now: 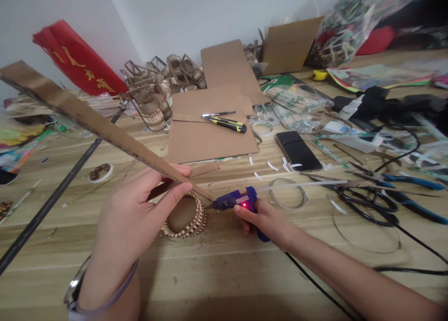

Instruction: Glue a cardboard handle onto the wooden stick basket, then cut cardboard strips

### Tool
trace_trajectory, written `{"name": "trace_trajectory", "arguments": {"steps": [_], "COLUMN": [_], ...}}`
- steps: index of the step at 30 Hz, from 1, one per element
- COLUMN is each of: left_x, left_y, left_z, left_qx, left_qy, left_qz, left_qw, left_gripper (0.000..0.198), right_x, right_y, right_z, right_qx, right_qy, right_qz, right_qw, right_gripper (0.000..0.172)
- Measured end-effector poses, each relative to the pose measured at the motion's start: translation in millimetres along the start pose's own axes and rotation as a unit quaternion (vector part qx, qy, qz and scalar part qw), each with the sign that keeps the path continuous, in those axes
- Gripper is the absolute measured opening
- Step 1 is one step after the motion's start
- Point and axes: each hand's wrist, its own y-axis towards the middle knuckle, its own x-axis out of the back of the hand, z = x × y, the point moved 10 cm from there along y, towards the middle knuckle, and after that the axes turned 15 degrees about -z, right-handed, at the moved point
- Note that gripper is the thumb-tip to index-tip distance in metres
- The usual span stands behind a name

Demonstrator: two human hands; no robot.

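Note:
My left hand [140, 204] pinches a long cardboard strip [94, 120] between thumb and fingers near its lower end. The strip slants up to the far left. My right hand [266, 218] is wrapped round a blue glue gun [241, 198] with a red light lit and a clear glue stick [301, 184] out of its back. The gun's nozzle points left, close to the strip's lower end; whether they touch I cannot tell. Below the strip sits a small round basket [185, 216] with a cardboard base and wooden-stick rim, partly hidden by my left hand.
Behind lie cardboard sheets [213, 139] with a utility knife [227, 123], and several small baskets [154, 106]. To the right are a phone [297, 150], a tape roll [289, 193], scissors [367, 202] and blue-handled pliers [413, 195]. A black cord [315, 283] trails from the gun.

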Motion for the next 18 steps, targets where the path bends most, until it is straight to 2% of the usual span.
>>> {"name": "trace_trajectory", "arguments": {"steps": [18], "left_x": [0.5], "left_y": [0.2], "left_z": [-1.9], "left_qx": [-0.017], "left_qy": [0.002], "left_qz": [-0.007], "left_qw": [1.0], "left_gripper": [0.016], "right_x": [-0.2], "right_y": [2.6], "right_z": [-0.2], "right_qx": [0.036], "right_qy": [-0.034], "right_qz": [-0.006], "right_qw": [0.999], "right_gripper": [0.06]}}
